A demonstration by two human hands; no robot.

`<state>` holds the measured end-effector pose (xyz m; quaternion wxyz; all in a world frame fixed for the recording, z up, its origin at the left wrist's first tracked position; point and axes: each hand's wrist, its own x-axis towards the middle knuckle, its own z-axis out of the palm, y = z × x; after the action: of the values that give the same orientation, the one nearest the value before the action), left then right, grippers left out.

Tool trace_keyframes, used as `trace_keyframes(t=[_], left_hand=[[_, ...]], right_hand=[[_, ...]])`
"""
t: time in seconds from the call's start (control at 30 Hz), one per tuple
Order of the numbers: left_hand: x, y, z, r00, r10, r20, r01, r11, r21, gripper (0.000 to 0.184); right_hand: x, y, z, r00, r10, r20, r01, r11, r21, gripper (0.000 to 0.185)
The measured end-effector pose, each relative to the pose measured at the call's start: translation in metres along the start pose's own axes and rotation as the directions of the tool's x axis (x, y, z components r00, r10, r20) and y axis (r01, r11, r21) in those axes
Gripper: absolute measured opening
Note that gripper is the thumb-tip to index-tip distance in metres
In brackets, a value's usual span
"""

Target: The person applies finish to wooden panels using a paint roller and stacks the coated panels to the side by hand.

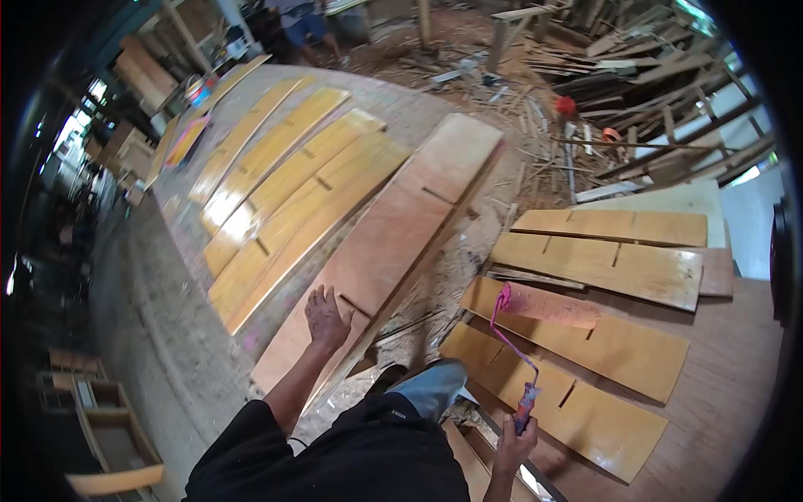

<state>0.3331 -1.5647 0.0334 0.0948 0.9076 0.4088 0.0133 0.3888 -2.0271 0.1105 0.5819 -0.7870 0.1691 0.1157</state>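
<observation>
My left hand [326, 320] lies on the near part of a long bare wooden board [389, 230], fingers spread, beside one of the board's dark slots. In my right hand [514, 442] is the handle of a paint roller [554, 305]. Its pinkish-orange sleeve is held over the yellow-coated boards on my right, on a bent pink frame. Two of these slotted boards are a coated board [644, 351] under the roller and a nearer coated board [611, 427] beside my right hand. Whether the sleeve touches the wood I cannot tell.
More glossy yellow boards [314, 201] lie side by side on the left. Further coated boards [619, 261] rest on a brown sheet [736, 351] at right. Scrap wood [661, 67] is heaped at the back right. A person [303, 29] stands at the far end.
</observation>
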Motion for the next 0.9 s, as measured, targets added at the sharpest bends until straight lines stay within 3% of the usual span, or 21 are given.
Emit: trace_keyframes(t=[0.1,0.13,0.17,0.23,0.3,0.37,0.4,0.43,0.5,0.57,0.63,0.7,0.77,0.83,0.9], left_hand=[[-0.02,-0.06,0.004,0.987,-0.154,0.04,0.155,0.988,-0.012,0.094],[-0.024,-0.076,0.003,0.971,-0.224,0.088,0.227,0.973,-0.031,0.103],[-0.028,-0.091,0.007,0.969,-0.233,0.083,0.237,0.97,-0.044,0.103],[-0.037,-0.124,0.02,0.983,-0.182,0.035,0.185,0.974,-0.127,0.103],[-0.043,-0.144,0.036,0.992,-0.125,0.03,0.129,0.979,-0.156,0.103],[-0.042,-0.164,0.044,0.998,-0.021,-0.053,0.009,0.975,-0.221,0.104],[-0.039,-0.169,0.034,0.999,0.027,-0.022,-0.032,0.963,-0.269,0.101],[-0.04,-0.172,0.026,0.997,0.038,-0.069,-0.056,0.956,-0.287,0.097],[-0.04,-0.191,0.029,0.992,0.055,-0.115,-0.088,0.947,-0.31,0.086],[-0.051,-0.218,0.027,0.991,0.046,-0.124,-0.084,0.944,-0.318,0.079],[-0.066,-0.234,-0.003,0.998,0.053,0.019,-0.047,0.968,-0.246,0.067],[-0.073,-0.254,0.016,0.999,0.053,0.012,-0.047,0.963,-0.265,0.064],[-0.075,-0.266,0.017,0.997,0.065,0.046,-0.05,0.958,-0.281,0.061],[-0.078,-0.266,0.006,0.991,0.074,0.113,-0.042,0.963,-0.267,0.059],[-0.077,-0.263,-0.004,0.985,0.082,0.152,-0.038,0.961,-0.273,0.058]], right_hand=[[-0.02,0.001,0.027,0.989,0.078,0.122,-0.08,0.997,0.015,0.016],[-0.022,0.028,0.036,0.991,-0.05,0.128,0.054,0.998,-0.028,0.019],[-0.029,0.036,0.044,0.989,-0.064,0.134,0.069,0.997,-0.034,0.019],[-0.051,0.057,0.061,0.967,-0.167,0.193,0.165,0.986,0.026,0.021],[-0.074,0.069,0.082,0.962,-0.167,0.216,0.157,0.986,0.062,0.021],[-0.088,0.103,0.111,0.942,-0.273,0.196,0.292,0.954,-0.074,0.02],[-0.11,0.091,0.129,0.974,-0.108,0.199,0.116,0.993,-0.026,0.024],[-0.128,0.086,0.151,0.971,-0.118,0.21,0.108,0.992,0.058,0.023],[-0.168,0.067,0.194,0.971,-0.069,0.23,0.062,0.997,0.037,0.022],[-0.195,0.08,0.239,0.976,-0.063,0.211,0.022,0.981,0.192,0.021],[-0.209,0.108,0.278,0.972,-0.102,0.212,0.059,0.978,0.202,0.016],[-0.228,0.113,0.317,0.941,-0.323,0.107,0.296,0.932,0.211,0.018],[-0.251,0.105,0.339,0.955,-0.286,0.084,0.261,0.938,0.228,0.023],[-0.243,0.141,0.356,0.934,-0.348,0.084,0.352,0.935,-0.049,0.024],[-0.255,0.141,0.37,0.937,-0.349,0.029,0.349,0.937,-0.012,0.033]])
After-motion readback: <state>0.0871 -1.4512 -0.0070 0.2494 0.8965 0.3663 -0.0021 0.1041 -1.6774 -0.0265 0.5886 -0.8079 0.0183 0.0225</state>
